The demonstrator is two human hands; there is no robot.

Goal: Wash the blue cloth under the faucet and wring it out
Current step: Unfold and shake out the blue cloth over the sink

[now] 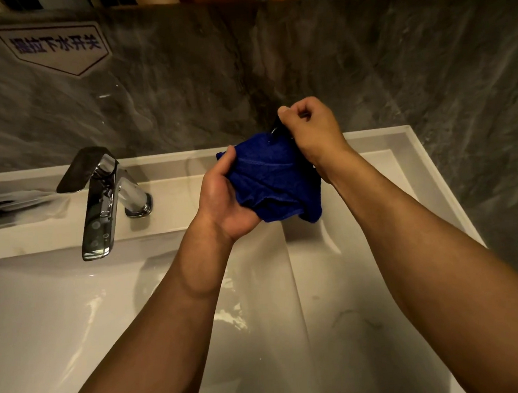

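bunched fuzzy blue cloth (273, 179) gripped by left hand (224, 199) and right hand (311, 130), over white glossy sink's (402, 141) far right corner, well apart from chrome faucet (102, 196).

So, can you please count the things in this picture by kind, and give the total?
Hands: 2, the left hand and right hand, both gripping the cloth
Blue cloth: 1
Faucet: 1
Sink: 1
Wall sign: 1
Total: 6
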